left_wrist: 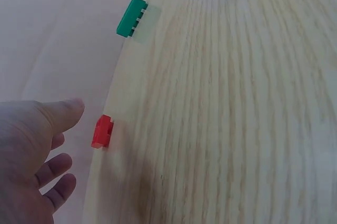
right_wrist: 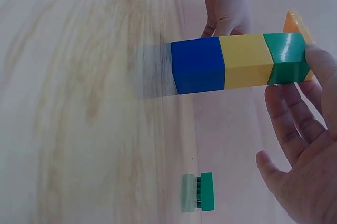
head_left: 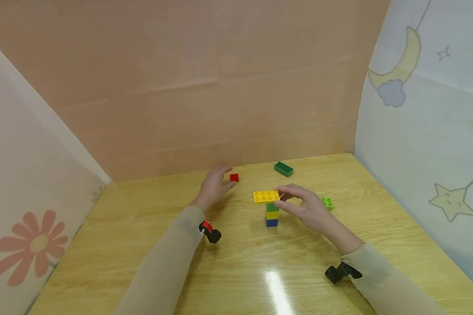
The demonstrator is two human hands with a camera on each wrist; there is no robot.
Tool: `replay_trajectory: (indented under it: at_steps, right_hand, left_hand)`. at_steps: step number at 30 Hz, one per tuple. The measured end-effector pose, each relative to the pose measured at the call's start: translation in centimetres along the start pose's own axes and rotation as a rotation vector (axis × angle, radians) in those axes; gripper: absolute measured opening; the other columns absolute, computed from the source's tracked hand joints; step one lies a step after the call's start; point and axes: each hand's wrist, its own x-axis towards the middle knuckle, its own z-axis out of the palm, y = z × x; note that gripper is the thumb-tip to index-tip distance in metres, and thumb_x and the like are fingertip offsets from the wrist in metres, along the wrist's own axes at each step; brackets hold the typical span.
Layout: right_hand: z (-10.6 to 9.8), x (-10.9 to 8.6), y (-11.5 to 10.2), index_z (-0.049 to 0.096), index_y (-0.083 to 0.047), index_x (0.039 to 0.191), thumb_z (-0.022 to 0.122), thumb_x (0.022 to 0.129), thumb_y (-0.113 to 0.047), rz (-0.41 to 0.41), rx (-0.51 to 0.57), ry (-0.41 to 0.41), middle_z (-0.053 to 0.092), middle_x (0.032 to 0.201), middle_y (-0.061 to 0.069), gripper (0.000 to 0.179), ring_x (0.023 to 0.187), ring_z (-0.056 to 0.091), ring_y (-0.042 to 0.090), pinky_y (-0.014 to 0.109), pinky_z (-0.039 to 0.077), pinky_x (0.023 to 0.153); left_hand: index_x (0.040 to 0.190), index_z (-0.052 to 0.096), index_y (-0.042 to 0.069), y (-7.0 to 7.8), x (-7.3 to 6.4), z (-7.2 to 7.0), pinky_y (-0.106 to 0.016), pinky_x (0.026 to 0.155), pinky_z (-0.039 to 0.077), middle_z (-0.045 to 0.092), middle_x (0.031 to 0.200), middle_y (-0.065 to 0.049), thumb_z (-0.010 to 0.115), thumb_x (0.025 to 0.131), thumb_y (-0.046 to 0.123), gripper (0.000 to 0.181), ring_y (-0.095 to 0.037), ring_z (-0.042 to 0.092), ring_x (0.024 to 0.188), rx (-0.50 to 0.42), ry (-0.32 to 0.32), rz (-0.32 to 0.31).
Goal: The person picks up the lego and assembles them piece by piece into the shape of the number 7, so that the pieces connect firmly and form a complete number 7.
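A small tower of toy bricks (head_left: 272, 215) stands upright on the table, blue at the bottom, then yellow, then green. Across its top lies a flat yellow studded brick (head_left: 266, 197), which overhangs to the left. My right hand (head_left: 305, 208) pinches the tower's top from the right, thumb on the near side and fingers on the far side. Farther back, my left hand (head_left: 214, 188) is spread around a small red brick (left_wrist: 103, 132). In the left wrist view a gap shows between that brick and the fingers and thumb.
A dark green brick (head_left: 284, 169) lies on its side near the table's back edge. Partly behind my right hand sits a light green brick (head_left: 328, 203). Fabric-like walls (head_left: 220, 109) enclose the wooden table (head_left: 236, 271) at the back and both sides.
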Motion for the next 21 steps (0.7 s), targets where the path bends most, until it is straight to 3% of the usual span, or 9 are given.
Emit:
replay_trajectory:
  at_steps: [6,13,21]
  right_hand:
    - [-0.1,0.0,0.3,0.071,-0.011,0.146,0.078,0.106,-0.027,0.000,-0.013,-0.002,0.073,0.131,0.000,0.043,0.114,0.067,0.023,0.062,0.052,0.106]
    - [0.0,-0.3,0.1,0.070,-0.008,0.147,0.079,0.106,-0.025,0.007,0.003,-0.004,0.073,0.130,0.001,0.045,0.113,0.067,0.023,0.065,0.051,0.106]
    - [0.2,-0.6,-0.1,0.071,-0.010,0.146,0.079,0.106,-0.023,0.008,0.013,-0.009,0.073,0.131,0.001,0.043,0.114,0.068,0.023,0.066,0.050,0.107]
  left_hand:
    - [0.156,0.060,0.004,-0.5,0.9,0.9,-0.052,0.123,0.042,0.058,0.159,-0.016,0.081,0.105,0.025,0.059,-0.041,0.052,0.146,0.054,-0.002,-0.012]
    - [0.153,0.062,0.003,-0.5,1.1,1.2,-0.055,0.125,0.038,0.058,0.158,-0.017,0.083,0.103,0.025,0.058,-0.040,0.051,0.148,0.085,0.018,-0.008]
    - [0.156,0.061,0.007,0.0,1.4,2.0,-0.059,0.122,0.040,0.061,0.158,-0.013,0.081,0.104,0.025,0.058,-0.043,0.051,0.146,0.109,-0.014,-0.031]
